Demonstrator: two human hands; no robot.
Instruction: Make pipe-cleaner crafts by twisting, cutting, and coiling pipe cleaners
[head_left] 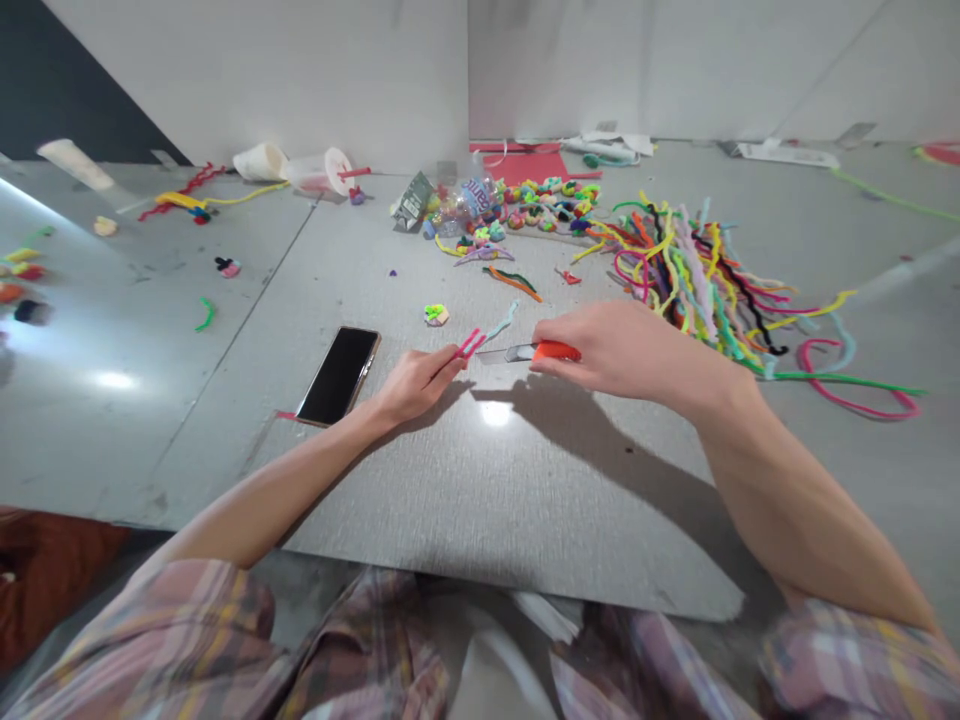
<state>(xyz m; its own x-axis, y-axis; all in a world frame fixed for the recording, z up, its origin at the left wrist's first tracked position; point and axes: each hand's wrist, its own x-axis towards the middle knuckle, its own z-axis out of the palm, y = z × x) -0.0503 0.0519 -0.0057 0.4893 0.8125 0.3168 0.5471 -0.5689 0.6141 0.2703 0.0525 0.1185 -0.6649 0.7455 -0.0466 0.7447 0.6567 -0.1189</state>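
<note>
Hiding the rear of the utility knife (556, 351) inside the right hand (626, 348); seemingly covering ends of pink pipe-cleaner strands (471, 345) with the left hand (415, 386). Losing a red-and-green item (943, 153) past the right edge.

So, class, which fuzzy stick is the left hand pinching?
The pink one, in the left hand; the loose orange one and dark green one lie beyond, untouched.

One bare left hand (416, 385) and one bare right hand (622, 345); one orange-handled, metal-bladed cutter knife (556, 351); one rectangular, black-screened smartphone (340, 376); one clear plastic bottle (480, 198); one small grey-green carton (412, 202); one short, curved, bright green fuzzy piece (205, 314); one heap of multicoloured fuzzy pipe cleaners (694, 270), its overlapping strands uncountable.
</note>
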